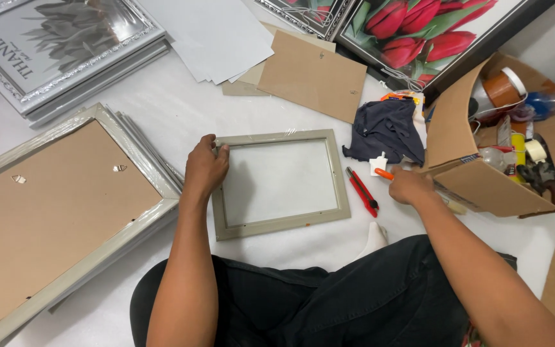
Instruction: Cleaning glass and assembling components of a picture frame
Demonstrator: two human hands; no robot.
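Frame [281, 183] corner hidden beneath left hand [205, 168].

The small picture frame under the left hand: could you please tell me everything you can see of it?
The small picture frame is a plain rectangular frame with a greyish-beige moulding, wood-like by its look. It lies flat on the white surface in front of the seated person, long side across, with no backing board in it; the middle shows pale, and whether glass sits there cannot be told. The left hand grips its left edge near the upper corner. A red utility knife lies just to its right, apart from it.
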